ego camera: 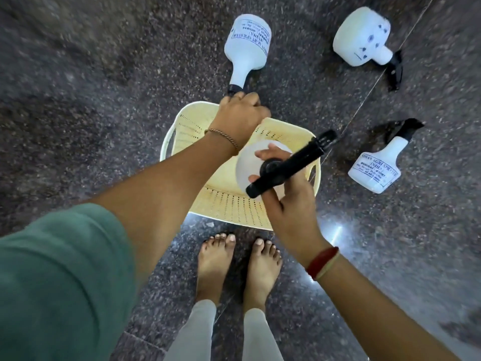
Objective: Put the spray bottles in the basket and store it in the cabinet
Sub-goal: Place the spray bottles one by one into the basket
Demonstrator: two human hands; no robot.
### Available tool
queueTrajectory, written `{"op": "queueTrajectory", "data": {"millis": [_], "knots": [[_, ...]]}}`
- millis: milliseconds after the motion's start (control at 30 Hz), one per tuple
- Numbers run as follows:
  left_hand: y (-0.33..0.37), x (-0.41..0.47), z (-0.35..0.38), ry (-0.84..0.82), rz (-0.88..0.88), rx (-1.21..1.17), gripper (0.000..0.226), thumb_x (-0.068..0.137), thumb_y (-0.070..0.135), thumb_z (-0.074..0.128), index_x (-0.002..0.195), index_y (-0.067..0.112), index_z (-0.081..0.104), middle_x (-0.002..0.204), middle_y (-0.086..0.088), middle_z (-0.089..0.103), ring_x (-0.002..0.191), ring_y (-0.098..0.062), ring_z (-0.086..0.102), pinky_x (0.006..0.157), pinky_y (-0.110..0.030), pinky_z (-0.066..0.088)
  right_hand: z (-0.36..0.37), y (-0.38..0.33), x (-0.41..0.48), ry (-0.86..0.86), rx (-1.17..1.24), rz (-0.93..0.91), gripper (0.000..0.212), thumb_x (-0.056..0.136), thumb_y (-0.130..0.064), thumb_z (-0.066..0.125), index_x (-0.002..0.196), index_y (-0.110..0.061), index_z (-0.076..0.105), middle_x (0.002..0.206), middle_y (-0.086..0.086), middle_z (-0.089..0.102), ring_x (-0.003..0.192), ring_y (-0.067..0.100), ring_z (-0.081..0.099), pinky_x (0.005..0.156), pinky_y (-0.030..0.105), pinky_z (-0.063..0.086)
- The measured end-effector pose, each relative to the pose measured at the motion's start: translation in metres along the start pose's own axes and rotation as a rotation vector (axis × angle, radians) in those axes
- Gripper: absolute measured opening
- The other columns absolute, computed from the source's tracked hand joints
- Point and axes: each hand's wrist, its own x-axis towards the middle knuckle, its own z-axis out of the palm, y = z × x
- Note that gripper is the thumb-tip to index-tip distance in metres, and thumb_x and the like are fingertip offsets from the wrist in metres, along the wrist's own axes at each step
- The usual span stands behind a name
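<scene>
A cream perforated plastic basket (pixel 223 204) stands on the dark speckled floor just in front of my bare feet. My right hand (pixel 289 204) grips a white spray bottle (pixel 250 162) with a black trigger head, held upright above the basket's opening. My left hand (pixel 240 113) reaches over the basket's far rim and closes around the black nozzle of a second white bottle (pixel 247 45) lying on the floor behind it. Two more white bottles lie on the floor: one at the far right (pixel 361 35), one beside the basket on the right (pixel 374 170).
My bare feet (pixel 239 259) stand close to the basket's near edge. A thin floor joint (pixel 377 82) runs diagonally across the polished granite on the right. No cabinet is in view.
</scene>
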Motion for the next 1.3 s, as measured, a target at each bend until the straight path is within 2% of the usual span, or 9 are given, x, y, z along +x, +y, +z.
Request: {"op": "queueTrajectory", "data": {"millis": [67, 133, 300, 467, 633, 867, 1133, 1233, 1300], "knots": [[-0.018, 0.042, -0.112, 0.455, 0.037, 0.072, 0.026, 0.086, 0.028, 0.068, 0.11, 0.018, 0.072, 0.104, -0.006, 0.068, 0.1, -0.024, 0.067, 0.084, -0.034, 0.052, -0.002, 0.019, -0.003, 0.059, 0.005, 0.074, 0.05, 0.086, -0.008, 0.062, 0.118, -0.042, 0.045, 0.122, -0.015, 0.054, 0.124, 0.009, 0.048, 0.105, 0.064, 0.03], [-0.018, 0.065, -0.166, 0.591, 0.144, -0.044, 0.034, 0.096, 0.015, 0.046, 0.127, 0.017, 0.059, 0.12, -0.011, 0.058, 0.114, -0.03, 0.055, 0.097, -0.041, 0.044, -0.003, 0.031, -0.001, 0.103, 0.016, 0.118, 0.053, 0.086, -0.008, 0.062, 0.115, -0.048, 0.044, 0.122, -0.007, 0.055, 0.119, 0.019, 0.053, 0.103, 0.058, 0.036], [-0.033, 0.01, -0.121, 0.913, 0.255, -0.366, 0.055, 0.09, 0.017, 0.04, 0.142, 0.002, 0.041, 0.14, -0.017, 0.047, 0.133, -0.031, 0.042, 0.111, -0.042, 0.035, 0.004, 0.039, 0.013, 0.123, 0.003, 0.109, 0.035, 0.086, -0.008, 0.06, 0.12, -0.014, 0.054, 0.111, -0.01, 0.058, 0.107, 0.022, 0.057, 0.098, 0.059, 0.039], [-0.052, -0.038, -0.063, 0.864, 0.242, -0.251, 0.099, 0.077, 0.054, 0.06, 0.147, 0.0, 0.017, 0.15, -0.024, 0.033, 0.141, -0.03, 0.027, 0.115, -0.044, 0.03, 0.032, 0.021, 0.025, -0.014, 0.014, 0.02, 0.032, 0.086, -0.01, 0.061, 0.117, -0.008, 0.058, 0.112, -0.006, 0.059, 0.112, 0.007, 0.053, 0.101, 0.058, 0.037], [-0.065, -0.057, -0.02, 0.951, 0.08, -0.27, 0.098, 0.08, 0.068, 0.049, 0.146, 0.004, 0.013, 0.148, -0.026, 0.035, 0.137, -0.029, 0.028, 0.108, -0.046, 0.037, 0.075, 0.018, 0.03, -0.236, -0.007, 0.006, 0.035, 0.089, -0.009, 0.057, 0.125, -0.008, 0.056, 0.124, 0.005, 0.06, 0.122, 0.019, 0.049, 0.105, 0.061, 0.032], [-0.067, -0.056, -0.02, 1.045, 0.055, -0.434, 0.088, 0.084, 0.046, 0.045, 0.148, 0.0, 0.006, 0.157, -0.025, 0.014, 0.149, -0.031, 0.004, 0.122, -0.04, 0.007, 0.102, 0.04, 0.04, -0.452, -0.065, 0.037, 0.045, 0.087, 0.001, 0.056, 0.13, -0.011, 0.051, 0.117, 0.001, 0.064, 0.109, 0.024, 0.058, 0.103, 0.063, 0.031], [-0.039, -0.035, -0.041, 1.011, 0.049, -0.456, 0.07, 0.085, 0.001, 0.056, 0.147, -0.004, 0.026, 0.154, -0.031, 0.019, 0.145, -0.044, 0.017, 0.117, -0.05, 0.024, 0.103, 0.06, 0.033, -0.549, -0.112, 0.087, 0.034, 0.083, -0.003, 0.045, 0.11, -0.019, 0.058, 0.09, -0.041, 0.056, 0.084, -0.004, 0.051, 0.095, 0.054, 0.037], [-0.033, -0.028, -0.043, 0.972, 0.027, -0.418, 0.069, 0.084, -0.012, 0.05, 0.148, 0.001, 0.028, 0.156, -0.03, 0.015, 0.143, -0.041, 0.027, 0.101, -0.05, 0.048, 0.103, 0.064, 0.029, -0.483, -0.183, 0.026, 0.032, 0.084, 0.0, 0.046, 0.112, -0.006, 0.059, 0.108, -0.002, 0.068, 0.099, 0.032, 0.062, 0.089, 0.056, 0.043], [-0.032, -0.025, -0.044, 0.986, 0.019, -0.415, 0.075, 0.079, -0.02, 0.049, 0.148, 0.0, 0.029, 0.155, -0.031, 0.016, 0.138, -0.04, 0.037, 0.082, -0.041, 0.057, 0.101, 0.071, 0.029, -0.483, -0.216, 0.041, 0.043, 0.085, 0.004, 0.048, 0.127, -0.004, 0.052, 0.128, 0.014, 0.06, 0.118, 0.033, 0.055, 0.098, 0.044, 0.042]]}}
